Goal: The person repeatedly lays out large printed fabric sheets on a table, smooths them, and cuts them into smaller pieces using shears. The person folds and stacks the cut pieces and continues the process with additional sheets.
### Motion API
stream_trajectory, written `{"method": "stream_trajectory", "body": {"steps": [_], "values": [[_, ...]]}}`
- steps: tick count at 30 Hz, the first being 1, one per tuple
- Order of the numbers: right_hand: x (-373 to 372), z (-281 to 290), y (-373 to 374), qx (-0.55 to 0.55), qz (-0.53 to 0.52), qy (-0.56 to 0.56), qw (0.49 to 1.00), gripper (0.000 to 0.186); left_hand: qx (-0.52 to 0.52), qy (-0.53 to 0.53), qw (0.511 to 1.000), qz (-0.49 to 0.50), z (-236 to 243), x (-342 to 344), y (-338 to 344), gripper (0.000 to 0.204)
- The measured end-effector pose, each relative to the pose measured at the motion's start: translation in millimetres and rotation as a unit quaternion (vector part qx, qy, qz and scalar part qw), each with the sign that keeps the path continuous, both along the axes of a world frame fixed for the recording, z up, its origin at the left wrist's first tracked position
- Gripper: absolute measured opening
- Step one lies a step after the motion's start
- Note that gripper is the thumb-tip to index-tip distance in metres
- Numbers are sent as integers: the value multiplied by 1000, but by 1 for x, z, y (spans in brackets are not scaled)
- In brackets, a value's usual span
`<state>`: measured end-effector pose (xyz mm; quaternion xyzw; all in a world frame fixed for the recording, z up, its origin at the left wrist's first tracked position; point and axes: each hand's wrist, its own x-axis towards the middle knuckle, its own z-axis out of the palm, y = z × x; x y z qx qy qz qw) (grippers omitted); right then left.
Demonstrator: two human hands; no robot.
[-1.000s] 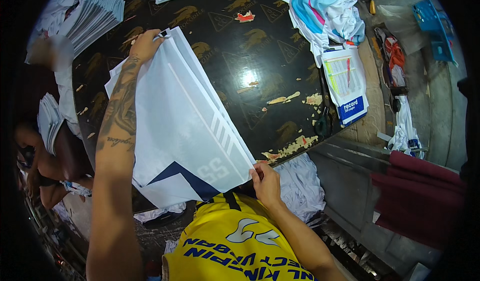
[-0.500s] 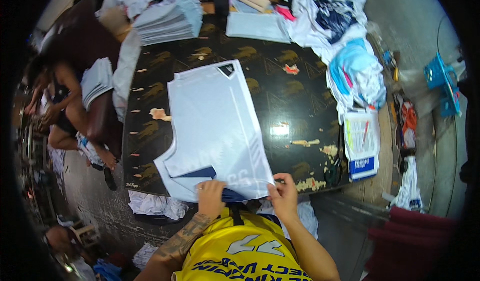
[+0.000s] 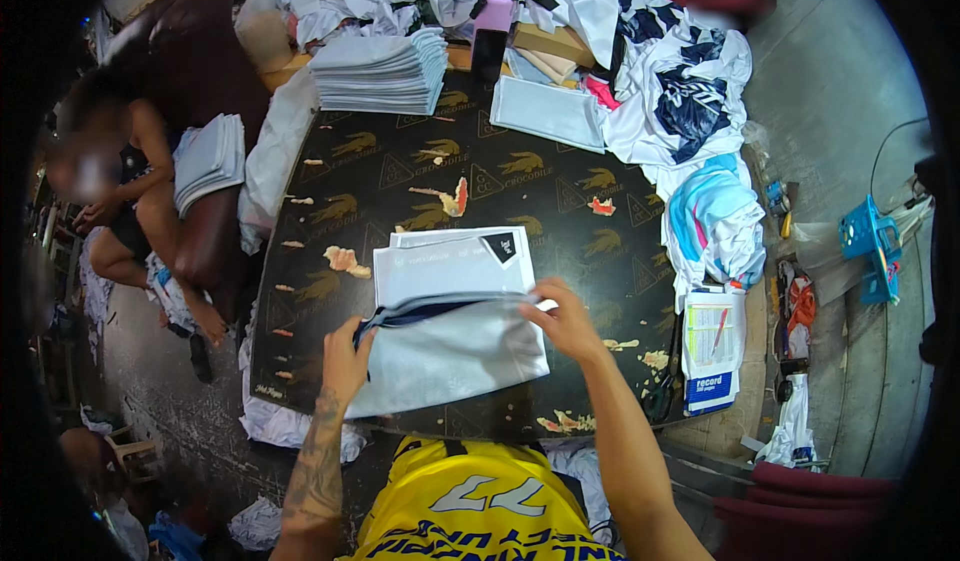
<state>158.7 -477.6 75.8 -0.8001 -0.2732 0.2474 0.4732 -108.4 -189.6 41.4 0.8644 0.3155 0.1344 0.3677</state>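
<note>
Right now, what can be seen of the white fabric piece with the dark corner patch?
The thin-looking white fabric piece lies partly folded on the black, gold-patterned table. Its far part shows layered edges and a dark patch with a white mark near its far right corner. Across the middle, a folded edge bows, revealing navy inside; the left hand grips its left end, the right hand its right. The near part looks slightly rumpled.
</note>
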Motion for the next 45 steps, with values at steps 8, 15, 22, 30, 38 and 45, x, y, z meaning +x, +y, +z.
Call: {"method": "stream_trajectory", "body": {"steps": [8,15,22,30,38,45], "values": [[42,-46,68,-95,-64,-244,963,25,-20,43,997,-57,-3,71,45,23],[66,-42,77,-67,-196,-234,950,34,121,75,985,-94,-10,167,69,36],[-97,-34,-33,-89,-594,321,732,27,85,-77,953,-279,-36,263,-7,50],[-83,29,-43,207,-493,206,820,9,-77,-54,879,-467,82,346,-32,25],[-40,127,-173,-96,-216,-253,938,37,-40,-218,914,-341,108,238,-64,39],[-91,-17,-209,-86,-267,-174,944,29,103,-97,974,-179,-26,105,-179,24]]}}
